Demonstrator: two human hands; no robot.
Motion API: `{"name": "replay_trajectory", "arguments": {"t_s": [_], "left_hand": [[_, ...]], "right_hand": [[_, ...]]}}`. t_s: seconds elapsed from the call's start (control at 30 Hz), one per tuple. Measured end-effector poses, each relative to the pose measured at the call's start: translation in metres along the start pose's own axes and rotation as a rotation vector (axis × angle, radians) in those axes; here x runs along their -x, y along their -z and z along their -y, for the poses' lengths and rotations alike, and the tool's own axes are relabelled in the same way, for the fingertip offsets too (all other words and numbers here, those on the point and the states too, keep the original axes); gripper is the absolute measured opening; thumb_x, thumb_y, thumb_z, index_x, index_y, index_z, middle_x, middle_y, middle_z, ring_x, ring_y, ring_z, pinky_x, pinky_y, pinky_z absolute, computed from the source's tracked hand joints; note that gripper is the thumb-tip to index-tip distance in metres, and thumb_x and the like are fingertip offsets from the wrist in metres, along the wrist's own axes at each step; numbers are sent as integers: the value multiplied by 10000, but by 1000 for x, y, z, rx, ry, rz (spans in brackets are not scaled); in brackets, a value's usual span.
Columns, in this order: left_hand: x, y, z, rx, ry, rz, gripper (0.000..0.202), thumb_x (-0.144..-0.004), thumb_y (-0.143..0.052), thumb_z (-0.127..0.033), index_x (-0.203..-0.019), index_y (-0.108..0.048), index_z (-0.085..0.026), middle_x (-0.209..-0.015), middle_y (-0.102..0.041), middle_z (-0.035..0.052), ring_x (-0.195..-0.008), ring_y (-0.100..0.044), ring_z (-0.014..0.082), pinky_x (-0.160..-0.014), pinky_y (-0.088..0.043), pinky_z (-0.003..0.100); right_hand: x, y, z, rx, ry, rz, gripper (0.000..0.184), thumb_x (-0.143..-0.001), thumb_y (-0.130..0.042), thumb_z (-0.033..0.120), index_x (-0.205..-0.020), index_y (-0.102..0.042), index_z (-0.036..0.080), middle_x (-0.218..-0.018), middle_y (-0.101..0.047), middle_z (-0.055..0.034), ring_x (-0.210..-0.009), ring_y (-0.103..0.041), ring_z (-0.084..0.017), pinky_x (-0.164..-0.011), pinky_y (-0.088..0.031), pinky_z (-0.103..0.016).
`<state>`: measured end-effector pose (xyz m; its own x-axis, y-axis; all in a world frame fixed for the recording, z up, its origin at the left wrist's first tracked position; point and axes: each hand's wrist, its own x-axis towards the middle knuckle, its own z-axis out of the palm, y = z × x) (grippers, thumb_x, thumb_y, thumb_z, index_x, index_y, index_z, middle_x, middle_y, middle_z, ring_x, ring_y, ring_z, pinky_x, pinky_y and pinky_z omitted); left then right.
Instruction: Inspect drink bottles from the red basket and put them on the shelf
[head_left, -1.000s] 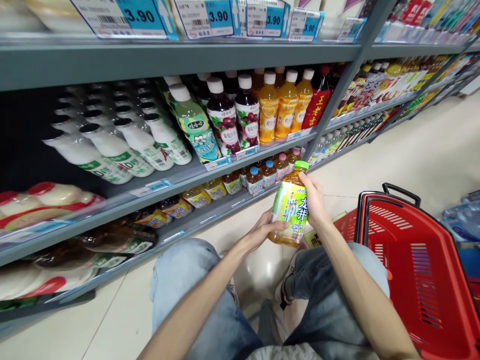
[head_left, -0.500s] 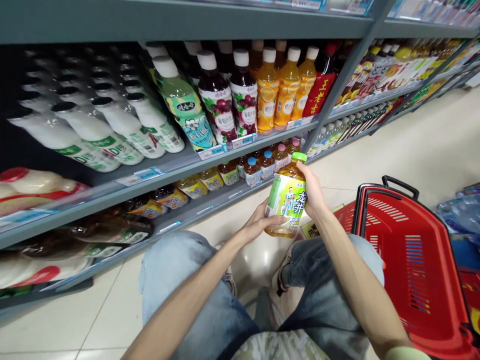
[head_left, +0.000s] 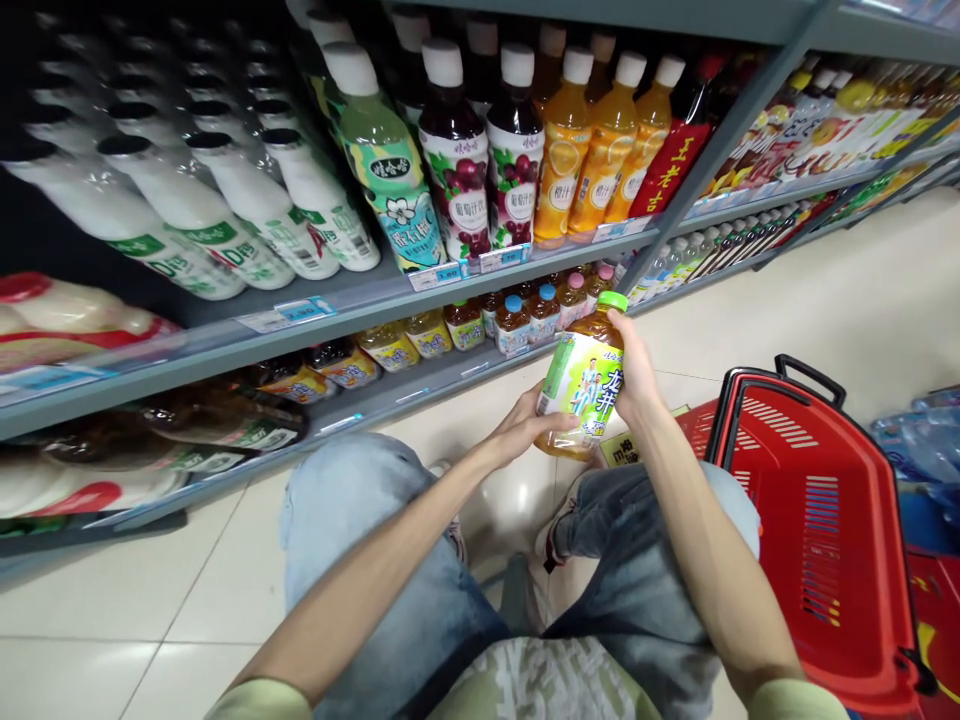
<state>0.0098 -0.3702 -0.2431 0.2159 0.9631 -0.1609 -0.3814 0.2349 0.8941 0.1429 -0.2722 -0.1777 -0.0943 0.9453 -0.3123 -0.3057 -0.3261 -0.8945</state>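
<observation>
Between my hands is a tea bottle (head_left: 581, 385) with a green cap, amber drink and a green-and-white label that faces me. It leans a little to the right, above the floor and in front of the lower shelf. My left hand (head_left: 529, 425) grips its lower left side, thumb across the bottom of the label. Around its upper right side my right hand (head_left: 636, 370) is closed, near the cap. The fingers behind the bottle are hidden. On the bottom shelf behind it stand small bottles with blue caps (head_left: 514, 325) and pink caps (head_left: 572, 300).
A red shopping basket (head_left: 862, 500) with a black handle stands on the floor to my right. Grape juice bottles (head_left: 454, 160), orange juice bottles (head_left: 562, 160) and white bottles (head_left: 217, 210) fill the middle shelf. Wrapped blue-tinted bottles (head_left: 919, 440) lie at the far right.
The camera view has tilted down a little, so the shelves sit higher in the picture. Both hands still hold the bottle, which appears slightly further right and more tilted.
</observation>
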Motion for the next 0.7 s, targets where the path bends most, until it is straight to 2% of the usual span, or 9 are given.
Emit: {"name": "replay_trajectory", "arguments": {"t_s": [0.27, 0.53, 0.7], "left_hand": [[-3, -3, -4, -19, 9, 9, 782, -626, -899, -456, -1266, -612, -109, -1195, -747, 152, -1078, -703, 314, -934, -547, 400], [-5, 0, -3, -15, 16, 11, 777, -651, -896, -450, -1288, -593, -125, -1226, -734, 141, -1105, -687, 304, -947, -539, 394], [-8, -5, -15, -62, -113, -71, 797, -673, -885, -438, -1336, -552, -147, -1309, -681, 133, -1205, -637, 312, -989, -519, 379]], "right_hand": [[1, 0, 2, -36, -13, 2, 418, -760, -785, 516, -1004, -724, 183, -994, -766, -68, -807, -689, -194, -759, -554, -356], [2, -2, 2, -70, -43, -77, 442, -698, -826, 514, -958, -714, 174, -925, -761, -51, -739, -672, -176, -707, -558, -329], [2, -1, 14, -148, 14, -96, 444, -710, -825, 499, -993, -725, 172, -1012, -776, -73, -819, -703, -207, -768, -573, -346]]}}
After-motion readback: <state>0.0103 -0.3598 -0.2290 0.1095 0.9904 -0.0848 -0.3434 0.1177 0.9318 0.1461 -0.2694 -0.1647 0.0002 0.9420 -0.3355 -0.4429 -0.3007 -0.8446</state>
